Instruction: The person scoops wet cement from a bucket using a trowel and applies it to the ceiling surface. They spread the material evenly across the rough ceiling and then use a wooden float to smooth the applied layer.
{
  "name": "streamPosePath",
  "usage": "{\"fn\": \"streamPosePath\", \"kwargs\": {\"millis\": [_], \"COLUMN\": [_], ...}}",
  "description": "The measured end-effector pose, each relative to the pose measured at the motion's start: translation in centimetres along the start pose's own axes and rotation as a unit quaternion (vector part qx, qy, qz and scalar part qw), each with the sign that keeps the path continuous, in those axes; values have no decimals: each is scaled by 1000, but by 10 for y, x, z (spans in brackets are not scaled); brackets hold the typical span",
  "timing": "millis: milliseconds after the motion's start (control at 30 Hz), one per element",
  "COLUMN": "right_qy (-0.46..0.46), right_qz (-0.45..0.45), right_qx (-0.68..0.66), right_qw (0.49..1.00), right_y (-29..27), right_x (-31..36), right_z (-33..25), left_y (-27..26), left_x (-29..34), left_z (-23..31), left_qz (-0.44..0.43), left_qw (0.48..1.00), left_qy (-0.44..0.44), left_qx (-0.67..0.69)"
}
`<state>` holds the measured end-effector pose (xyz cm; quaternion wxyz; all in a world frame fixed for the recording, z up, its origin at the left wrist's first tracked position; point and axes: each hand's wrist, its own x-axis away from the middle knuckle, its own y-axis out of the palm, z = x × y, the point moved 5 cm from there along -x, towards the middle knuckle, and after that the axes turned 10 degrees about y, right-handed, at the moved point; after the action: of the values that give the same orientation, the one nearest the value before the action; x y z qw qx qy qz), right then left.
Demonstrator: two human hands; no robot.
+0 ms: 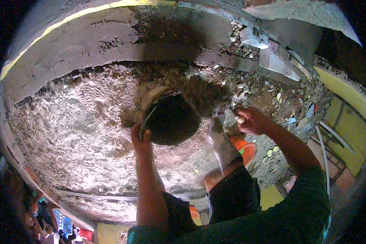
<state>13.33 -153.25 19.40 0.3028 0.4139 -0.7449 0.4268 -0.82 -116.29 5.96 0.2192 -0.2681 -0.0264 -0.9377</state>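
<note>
My left hand (141, 140) grips the near left rim of a round black bucket (173, 120), fingers curled over its edge. The bucket's mouth is tilted toward me, and its inside is too dark to make out. Off to the right, my right hand (251, 121) is closed around a hand tool with a pale, rounded handle end (240, 119). A greyish part beside that fist may be its blade, but it is blurred. My legs stand on the near side of the bucket, with one foot close to its right side.
Behind my right leg is an orange bucket (247, 151). Rough, sandy ground (77, 126) spreads to the left; rubble and stone chips (278, 97) lie to the right. A low plastered ledge (89, 53) runs along the back, with pale blocks (272, 61) at its right end.
</note>
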Motion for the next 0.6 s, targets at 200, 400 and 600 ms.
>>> {"fn": "streamPosePath", "kwargs": {"millis": [200,400,600], "right_qy": [28,83,124], "right_qz": [321,426,401], "right_qx": [120,229,54], "right_qw": [939,871,906], "right_y": [-57,-78,-56], "right_x": [-65,-210,-184], "right_z": [-6,11,72], "left_y": [-1,4,5], "left_x": [5,3,4], "left_z": [-3,11,11], "left_qz": [2,-31,-25], "left_qw": [1000,997,999], "left_qy": [-18,-1,-10], "left_qx": [-6,-64,-38]}}
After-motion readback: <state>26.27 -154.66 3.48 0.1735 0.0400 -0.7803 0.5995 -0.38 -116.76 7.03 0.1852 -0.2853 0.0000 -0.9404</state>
